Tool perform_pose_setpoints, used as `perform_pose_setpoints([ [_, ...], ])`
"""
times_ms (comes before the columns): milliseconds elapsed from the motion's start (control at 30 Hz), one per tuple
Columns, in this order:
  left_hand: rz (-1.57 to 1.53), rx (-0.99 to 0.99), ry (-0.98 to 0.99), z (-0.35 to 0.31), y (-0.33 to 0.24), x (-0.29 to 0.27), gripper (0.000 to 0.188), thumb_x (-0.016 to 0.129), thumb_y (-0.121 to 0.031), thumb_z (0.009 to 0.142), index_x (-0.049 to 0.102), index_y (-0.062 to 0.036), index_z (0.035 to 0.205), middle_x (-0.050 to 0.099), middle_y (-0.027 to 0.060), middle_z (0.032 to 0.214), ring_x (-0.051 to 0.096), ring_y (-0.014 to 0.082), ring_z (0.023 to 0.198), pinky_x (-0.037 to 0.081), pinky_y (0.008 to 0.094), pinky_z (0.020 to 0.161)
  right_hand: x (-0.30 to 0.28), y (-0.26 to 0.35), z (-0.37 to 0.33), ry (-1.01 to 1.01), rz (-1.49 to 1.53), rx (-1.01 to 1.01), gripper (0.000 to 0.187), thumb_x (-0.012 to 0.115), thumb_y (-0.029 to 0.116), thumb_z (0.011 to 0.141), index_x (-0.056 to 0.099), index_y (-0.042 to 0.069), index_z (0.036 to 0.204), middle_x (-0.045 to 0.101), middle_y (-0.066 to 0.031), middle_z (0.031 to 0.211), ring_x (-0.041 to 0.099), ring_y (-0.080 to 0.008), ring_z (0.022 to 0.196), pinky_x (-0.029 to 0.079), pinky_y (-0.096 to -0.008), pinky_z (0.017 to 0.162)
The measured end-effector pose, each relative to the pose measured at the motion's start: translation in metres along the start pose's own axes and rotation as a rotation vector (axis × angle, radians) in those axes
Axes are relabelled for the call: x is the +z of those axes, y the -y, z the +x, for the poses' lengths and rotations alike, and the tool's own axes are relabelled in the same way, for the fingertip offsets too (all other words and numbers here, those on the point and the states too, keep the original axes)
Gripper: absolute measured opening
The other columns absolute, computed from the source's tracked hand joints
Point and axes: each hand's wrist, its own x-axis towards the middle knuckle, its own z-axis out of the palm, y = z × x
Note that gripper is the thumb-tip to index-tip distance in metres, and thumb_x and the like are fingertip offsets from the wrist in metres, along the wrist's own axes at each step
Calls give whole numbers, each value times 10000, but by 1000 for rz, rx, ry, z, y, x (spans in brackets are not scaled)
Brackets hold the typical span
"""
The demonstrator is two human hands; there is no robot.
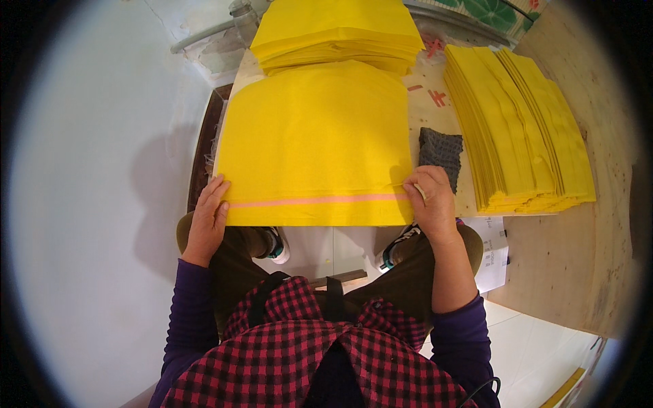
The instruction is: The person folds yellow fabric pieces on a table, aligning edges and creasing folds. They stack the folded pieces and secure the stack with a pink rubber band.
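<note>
So the big yellow sheet (313,136) is laid out on the table (425,112) right in front of the person, near edge toward their lap, with a thin pink strip (316,200) running across just inside that edge. I reckon the step here is squaring up the near border, and the trick is doing it sheet first: get the whole panel lying flat, then sight along the strip and make it run parallel to the edge, pulling evenly from both sides so it doesn't bow. The left hand (209,224) is on the left edge, fingers slightly curled over it and thumb a little apart by the strip's end, a light hold at most. The right hand (434,204) has thumb and forefinger nearly together at the right edge; can't tell if they've nipped the sheet, the strip or nothing. I'd go easy there, since a hard pinch could pucker that corner. As for what's hidden: the far yellow stack (337,27) runs out of the top of the view, the grey cloth (441,153) is partly behind the right hand, and the strip's right tip is hard to make out by those fingers. No clue if the strip is loose or attached, either.
</note>
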Motion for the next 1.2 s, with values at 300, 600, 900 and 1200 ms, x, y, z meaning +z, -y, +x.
perform_pose_setpoints([
  [300,-9,2,-6,-1,2,0,377,497,11,910,525,-14,1285,467,165,1394,416,333,1321,309,382,1110,-1,4,-3,-9,6,-9,129,685,-11,725,635,9,842,623,-144,916,572,-357,895,480,-409,788],
  [600,-94,-15,-27,-5,9,2,407,495,10,911,500,-6,1317,464,162,1402,414,316,1326,299,368,1113,1,4,-10,-23,26,5,157,698,-23,721,644,22,861,626,-137,930,577,-346,914,477,-400,807],
  [900,-401,-262,-100,-12,19,6,427,467,-57,978,413,-7,1399,476,123,1406,414,219,1330,285,308,1106,1,0,-17,-69,169,162,208,658,13,813,636,19,1020,608,-162,1108,579,-320,1048,449,-371,931],
  [1200,-875,-506,-267,-5,-1,3,456,367,-240,1039,395,18,1414,472,116,1411,429,196,1312,298,286,1094,11,-2,-31,-51,555,483,485,483,212,1002,394,-24,1416,439,-173,1430,428,-272,1311,322,-359,1087],
])
